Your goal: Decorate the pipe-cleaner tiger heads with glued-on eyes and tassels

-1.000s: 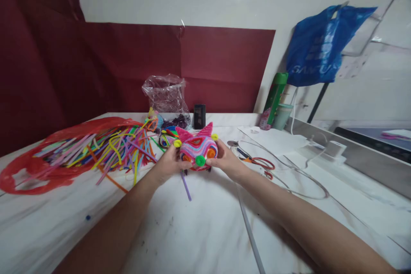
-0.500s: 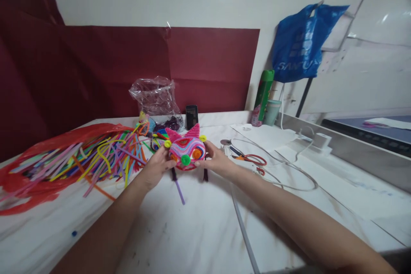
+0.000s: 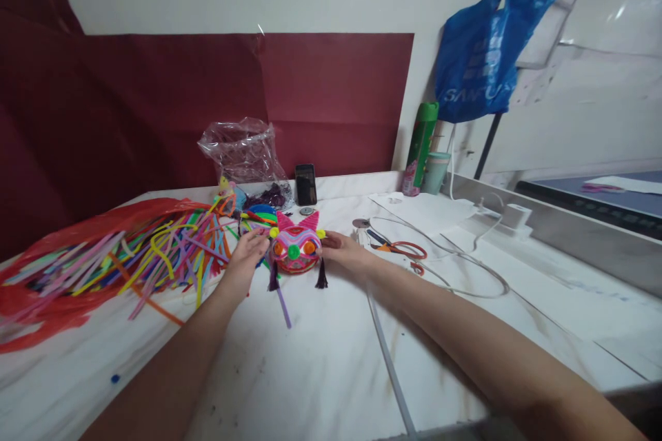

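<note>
On the white surface, both hands, left hand and right hand, hold the fuzzy cat head in a light, half-open grip; squeezing could bend its ears.

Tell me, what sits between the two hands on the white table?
In the head view, a pink striped pipe-cleaner cat face sits between the left hand and right hand, both touching its sides.

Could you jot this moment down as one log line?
left hand: holds pink pipe-cleaner cat-face craft | right hand: holds its other side | craft: on white marble table | nearby: loose colourful pipe cleaners, red-handled scissors
</note>
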`<state>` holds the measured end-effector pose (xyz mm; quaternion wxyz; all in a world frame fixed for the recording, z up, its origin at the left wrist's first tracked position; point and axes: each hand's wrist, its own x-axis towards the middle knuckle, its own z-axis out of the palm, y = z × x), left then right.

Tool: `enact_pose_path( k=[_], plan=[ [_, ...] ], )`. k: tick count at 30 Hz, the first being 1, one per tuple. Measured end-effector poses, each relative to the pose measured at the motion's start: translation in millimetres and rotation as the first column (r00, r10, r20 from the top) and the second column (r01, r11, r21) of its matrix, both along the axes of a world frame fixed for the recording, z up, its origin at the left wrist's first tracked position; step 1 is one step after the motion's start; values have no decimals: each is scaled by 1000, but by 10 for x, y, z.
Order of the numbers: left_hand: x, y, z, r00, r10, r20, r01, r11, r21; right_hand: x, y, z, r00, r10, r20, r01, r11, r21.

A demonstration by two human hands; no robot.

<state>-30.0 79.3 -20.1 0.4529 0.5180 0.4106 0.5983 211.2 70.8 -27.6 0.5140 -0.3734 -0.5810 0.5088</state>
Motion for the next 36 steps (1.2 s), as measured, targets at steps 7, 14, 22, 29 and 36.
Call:
enact_pose_path(
  k=[7, 14, 22, 29, 36],
  plan=[
    [-76, -14, 208, 910, 413, 27, -407, 881, 243, 139, 38, 115, 928, -369, 48, 368, 929, 30],
    [58, -151, 242, 923, 384, -6, -366, 882, 296, 106, 34, 97, 918, -387, 91, 379, 921, 93],
    [71, -184, 209, 894, 422, -149, -341, 858, 385, 115, -12, 107, 894, -421, 153, 409, 907, 101],
    [117, -329, 246, 721, 565, -403, -224, 739, 635, 23, -104, 138, 928, -346, 139, 327, 934, 142],
    [297, -548, 252, 628, 405, -665, 306, 657, 689, -233, -382, 162, 980, 113, 164, -148, 966, 214]
  ],
)
